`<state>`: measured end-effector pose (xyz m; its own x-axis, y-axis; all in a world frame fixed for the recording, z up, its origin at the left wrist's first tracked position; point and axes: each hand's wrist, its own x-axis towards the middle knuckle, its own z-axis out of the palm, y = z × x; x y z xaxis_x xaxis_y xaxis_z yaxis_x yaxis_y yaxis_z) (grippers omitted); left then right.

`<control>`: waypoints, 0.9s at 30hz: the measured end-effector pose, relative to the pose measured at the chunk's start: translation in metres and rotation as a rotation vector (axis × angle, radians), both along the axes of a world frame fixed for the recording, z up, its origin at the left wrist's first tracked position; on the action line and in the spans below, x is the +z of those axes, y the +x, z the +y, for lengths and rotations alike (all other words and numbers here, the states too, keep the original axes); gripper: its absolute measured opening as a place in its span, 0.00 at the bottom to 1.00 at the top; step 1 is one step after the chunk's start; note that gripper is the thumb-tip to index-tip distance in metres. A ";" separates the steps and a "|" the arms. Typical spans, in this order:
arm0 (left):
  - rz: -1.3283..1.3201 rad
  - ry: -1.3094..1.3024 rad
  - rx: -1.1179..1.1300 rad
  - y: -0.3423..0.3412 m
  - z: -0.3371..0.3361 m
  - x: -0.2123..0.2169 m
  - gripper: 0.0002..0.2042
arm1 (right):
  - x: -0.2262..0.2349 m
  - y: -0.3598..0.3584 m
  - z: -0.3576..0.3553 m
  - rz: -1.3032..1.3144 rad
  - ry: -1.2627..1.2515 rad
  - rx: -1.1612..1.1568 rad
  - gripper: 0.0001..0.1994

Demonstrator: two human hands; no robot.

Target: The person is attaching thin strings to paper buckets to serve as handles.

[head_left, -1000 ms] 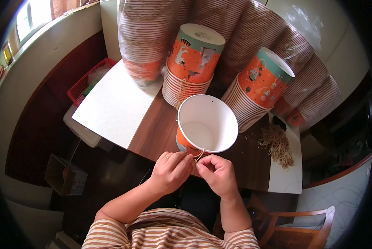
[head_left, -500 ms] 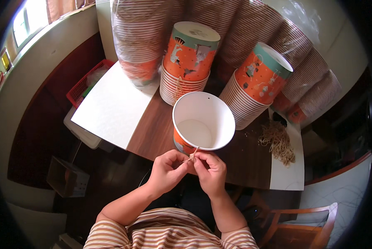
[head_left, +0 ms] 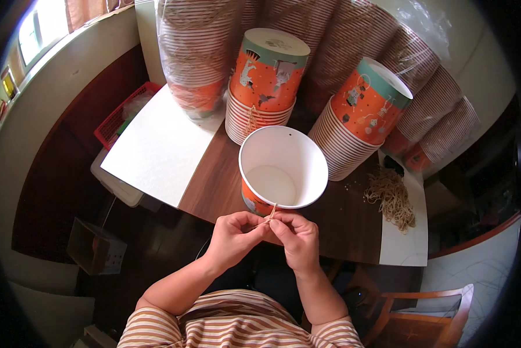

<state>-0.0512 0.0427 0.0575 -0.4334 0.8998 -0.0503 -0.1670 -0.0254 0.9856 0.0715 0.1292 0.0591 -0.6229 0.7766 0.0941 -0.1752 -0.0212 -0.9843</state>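
A paper bucket (head_left: 283, 159), white inside and orange with pictures outside, stands at the table's near edge with its mouth tilted toward me. From its near rim comes a thin beige string (head_left: 273, 211). My left hand (head_left: 235, 239) pinches this string between thumb and forefinger, just in front of the bucket. Right beside it, my right hand (head_left: 296, 238) pinches the same string, and the fingertips of both hands nearly meet. The string's ends between the fingers are mostly hidden. On the bucket's far wall shows a small dark hole.
Two stacks of upside-down orange buckets (head_left: 269, 75) (head_left: 368, 107) stand behind. Plastic-wrapped bucket stacks (head_left: 193, 52) line the back. A heap of beige strings (head_left: 391, 200) lies at the table's right. A red basket (head_left: 112, 124), a cardboard box (head_left: 96, 246) and a wooden chair (head_left: 423, 313) surround the table.
Both hands keep their pinch on the string, with only slight finger movement. The string stands up a little straighter at the bucket's rim. The whole view has shifted very slightly.
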 end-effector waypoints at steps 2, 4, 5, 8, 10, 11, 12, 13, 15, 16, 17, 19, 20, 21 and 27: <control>-0.038 0.049 0.012 0.001 0.001 -0.004 0.07 | -0.001 0.000 0.003 0.111 -0.282 0.057 0.06; -0.075 0.096 0.028 0.003 0.001 -0.005 0.06 | 0.003 -0.004 0.002 0.149 -0.393 0.073 0.06; -0.077 0.139 0.054 0.004 0.001 -0.004 0.05 | 0.004 -0.005 0.001 0.187 -0.501 0.086 0.07; 0.129 0.190 0.135 0.006 0.001 -0.007 0.03 | -0.001 -0.002 0.004 0.223 -0.614 0.181 0.06; 0.336 0.197 0.185 0.008 0.002 -0.007 0.04 | -0.003 -0.002 0.003 0.226 -0.622 0.162 0.06; 0.484 0.224 0.251 0.009 0.002 -0.006 0.05 | -0.004 -0.002 0.003 0.227 -0.630 0.149 0.05; 0.633 0.250 0.316 0.010 0.003 -0.005 0.08 | -0.005 -0.002 0.003 0.229 -0.631 0.146 0.05; 0.633 0.250 0.313 0.010 0.004 -0.008 0.08 | -0.005 -0.002 0.003 0.241 -0.619 0.154 0.05; 0.797 0.461 0.378 0.009 0.006 -0.014 0.09 | -0.005 -0.003 0.001 0.253 -0.609 0.164 0.05; 0.799 0.460 0.377 0.008 0.006 -0.013 0.09 | -0.005 -0.004 0.000 0.245 -0.594 0.144 0.05; 0.835 0.494 0.380 0.007 0.008 -0.012 0.10 | -0.005 -0.005 0.000 0.237 -0.578 0.122 0.05; 0.872 0.528 0.381 0.006 0.008 -0.012 0.10 | -0.009 -0.004 0.000 0.236 -0.578 0.116 0.05; 0.864 0.529 0.371 0.005 0.008 -0.015 0.11 | -0.010 -0.003 0.001 0.233 -0.578 0.111 0.05; 0.855 0.530 0.361 0.004 0.009 -0.016 0.12 | -0.010 -0.003 0.001 0.235 -0.578 0.110 0.05; 0.877 0.521 0.364 0.004 0.009 -0.014 0.10 | -0.009 -0.003 0.001 0.197 -0.542 0.091 0.04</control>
<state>-0.0476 0.0512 0.0439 -0.3778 0.5305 0.7588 0.6930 -0.3815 0.6117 0.0687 0.1299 0.0503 -0.7001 0.6908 -0.1808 -0.3280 -0.5360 -0.7779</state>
